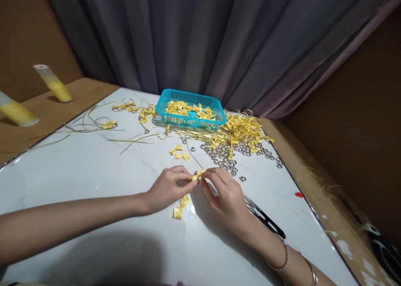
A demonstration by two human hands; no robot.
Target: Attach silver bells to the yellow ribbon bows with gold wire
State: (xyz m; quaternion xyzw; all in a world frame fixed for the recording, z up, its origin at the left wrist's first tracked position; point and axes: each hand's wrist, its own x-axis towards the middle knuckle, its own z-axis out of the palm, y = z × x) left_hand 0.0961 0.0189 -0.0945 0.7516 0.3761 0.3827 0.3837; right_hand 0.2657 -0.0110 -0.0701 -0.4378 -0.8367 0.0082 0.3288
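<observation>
Between the thumb and fingers of my left hand (171, 188) is a small yellow ribbon bow (197, 175). My right hand (225, 192) meets it from the other side, fingertips pinched at the bow's right end; what exactly they grip is hidden. A thin gold cord rises from the bow toward the upper left. Just below my left fingertips lies another yellow bow (178, 211). Two more small bows (181, 156) rest beyond my hands. Silver heart-shaped beads (242, 179) are scattered past my right hand, and black-handled scissors (266, 221) lie partly behind it.
A blue plastic basket (191, 121) of yellow bows stands at the back. To its right is a heap of corded bows (244, 129). Loose gold cords (130, 142) lie at left. Two yellow ribbon tubes (58, 87) stand beyond the white tabletop (94, 177).
</observation>
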